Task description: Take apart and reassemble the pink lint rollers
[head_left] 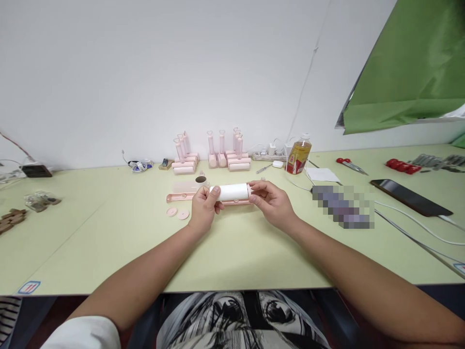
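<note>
A white roll [233, 192] is held level above the table between both hands. My left hand [205, 206] wraps round its left end, thumb on top. At the right end, the fingers of my right hand [271, 201] pinch a pink end piece [249, 190] against the roll. Behind and below the roll lies a pink strip-like part [238, 202], partly hidden. Another pink part [179, 197] lies left of my left hand, near a translucent pink cover [184, 186]. Two pink discs [171, 212] rest on the table there.
Assembled pink rollers [239, 162] with upright handles stand by the wall. Near them are a cup [201, 180], a screwdriver [264, 168] and a bottle [299, 155]. A phone [410, 197], cables and red-handled tools [350, 165] lie right; brown pieces [12, 219] lie far left.
</note>
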